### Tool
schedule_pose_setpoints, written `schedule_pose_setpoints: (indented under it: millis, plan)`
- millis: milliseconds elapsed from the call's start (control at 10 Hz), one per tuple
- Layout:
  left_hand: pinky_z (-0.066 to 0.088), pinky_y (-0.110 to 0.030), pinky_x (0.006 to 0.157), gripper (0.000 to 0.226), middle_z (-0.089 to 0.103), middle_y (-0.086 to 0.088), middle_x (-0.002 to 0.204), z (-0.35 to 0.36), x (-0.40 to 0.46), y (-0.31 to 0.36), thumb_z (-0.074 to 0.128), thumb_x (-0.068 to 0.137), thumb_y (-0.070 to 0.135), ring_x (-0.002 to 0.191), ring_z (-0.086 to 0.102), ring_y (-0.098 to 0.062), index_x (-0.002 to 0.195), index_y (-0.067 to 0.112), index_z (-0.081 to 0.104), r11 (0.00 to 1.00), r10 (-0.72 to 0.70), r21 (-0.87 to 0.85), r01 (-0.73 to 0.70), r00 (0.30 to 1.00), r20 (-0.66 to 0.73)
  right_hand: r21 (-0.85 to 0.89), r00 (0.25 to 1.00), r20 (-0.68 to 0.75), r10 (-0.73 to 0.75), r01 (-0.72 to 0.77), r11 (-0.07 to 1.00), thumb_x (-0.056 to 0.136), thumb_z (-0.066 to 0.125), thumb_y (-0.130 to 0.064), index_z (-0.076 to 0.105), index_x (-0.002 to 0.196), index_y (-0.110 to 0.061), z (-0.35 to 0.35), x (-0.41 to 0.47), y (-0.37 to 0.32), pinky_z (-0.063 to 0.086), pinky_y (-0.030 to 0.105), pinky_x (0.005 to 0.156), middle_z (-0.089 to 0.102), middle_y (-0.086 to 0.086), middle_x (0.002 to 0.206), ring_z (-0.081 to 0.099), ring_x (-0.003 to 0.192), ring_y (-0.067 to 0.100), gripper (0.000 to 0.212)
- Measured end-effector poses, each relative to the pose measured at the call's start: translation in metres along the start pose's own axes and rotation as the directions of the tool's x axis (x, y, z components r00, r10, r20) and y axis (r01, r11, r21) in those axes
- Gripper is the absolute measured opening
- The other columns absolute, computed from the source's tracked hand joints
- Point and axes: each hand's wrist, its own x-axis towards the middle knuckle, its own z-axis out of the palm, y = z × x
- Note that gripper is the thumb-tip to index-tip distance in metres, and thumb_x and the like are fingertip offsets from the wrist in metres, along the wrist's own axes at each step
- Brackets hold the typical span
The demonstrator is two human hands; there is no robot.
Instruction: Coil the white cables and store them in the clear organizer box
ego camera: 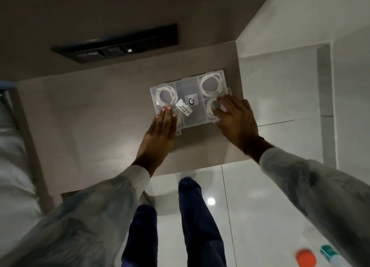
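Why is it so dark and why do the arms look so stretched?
Head view: the room is dim, with a lamp's glare spot on the shiny floor tiles; the wide lens stretches the sleeves toward the edges; the clear organizer box is fairly sharp, but the orange object in the corner is blurred.

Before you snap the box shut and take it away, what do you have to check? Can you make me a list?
1. Lid down over the clear organizer box: ok, it looks closed, with the price sticker on top.
2. White cables coiled inside compartments: ok for the coils that show.
3. No cable poking out at the edge: cannot tell, both hands cover the near corners.
4. Left hand and right hand pressing on the lid: ok.
5. Front latches clicked: cannot tell.
6. Box fully on the table: ok.
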Motion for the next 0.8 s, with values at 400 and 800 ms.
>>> schedule_pose_setpoints:
  millis: [400,800]
  plan:
    - [0.055,-0.043,0.100,0.050,0.057,-0.025,0.142,0.005,0.010,0.002,0.045,0.106,0.033,0.131,0.057,-0.039,0.138,-0.004,0.056,0.987,-0.016,0.155,0.035,0.992,-0.125,-0.031,0.994,-0.047,0.103,-0.105,0.994,0.086,0.074,-0.013,0.075,0.103,-0.003,0.009,-0.002,-0.015,0.060,0.048,0.082,0.071,0.018,0.121,0.064,0.119,0.041,0.020]
    - [0.028,-0.052,0.122,0.070,0.025,-0.022,0.164,-0.048,-0.010,-0.025,0.046,0.103,0.044,0.152,0.026,-0.038,0.157,0.004,0.027,0.999,0.023,0.032,-0.022,0.999,-0.027,-0.139,0.868,0.288,0.405,-0.380,0.914,0.087,0.062,-0.012,0.046,0.142,-0.018,-0.053,0.014,-0.081,0.042,0.045,0.107,0.057,0.011,0.138,0.049,0.133,0.035,0.058]
